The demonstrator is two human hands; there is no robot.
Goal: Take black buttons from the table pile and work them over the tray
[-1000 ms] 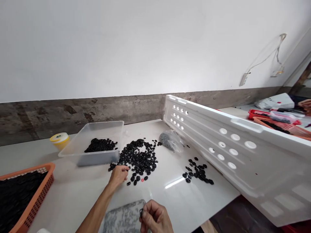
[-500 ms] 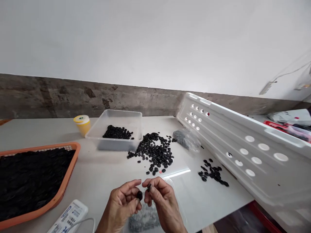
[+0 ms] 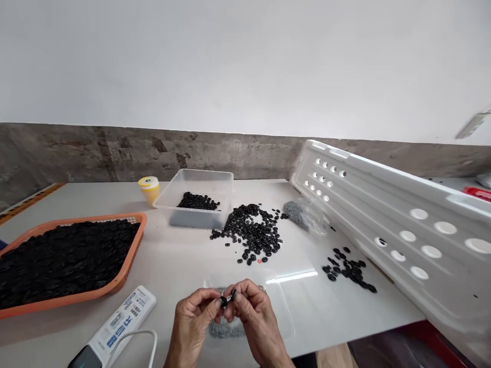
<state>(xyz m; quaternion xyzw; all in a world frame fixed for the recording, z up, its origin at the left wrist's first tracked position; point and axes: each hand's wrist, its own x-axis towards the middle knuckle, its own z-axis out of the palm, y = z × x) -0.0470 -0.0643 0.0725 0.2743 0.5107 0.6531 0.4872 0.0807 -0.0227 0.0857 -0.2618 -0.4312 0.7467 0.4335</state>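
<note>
My left hand [image 3: 194,319] pinches a small round black plastic piece [image 3: 223,302] between thumb and fingers. Close against it, my right hand [image 3: 258,318] grips another small black piece [image 3: 233,294], mostly covered by the fingertips. The two pieces are almost touching, and a light sliver shows between them; I cannot make out what it is. Below the hands sits a clear shallow tray [image 3: 288,312] with a heap of small grey metal-looking bits [image 3: 226,329]. Beyond it, a loose pile of black ring-like pieces [image 3: 255,235] is spread over the table.
An orange basket [image 3: 130,260] full of black pieces stands left, near a white power strip [image 3: 128,317] with a cable. Behind are a yellow cup [image 3: 149,193] and a clear bin [image 3: 199,220]. Right are a plastic bag [image 3: 307,214], scattered black pieces [image 3: 351,271] and a white perforated panel [image 3: 368,204].
My hands have come together, bringing the two black pieces close to each other. The view has turned slightly left, so the table things appear further right.
</note>
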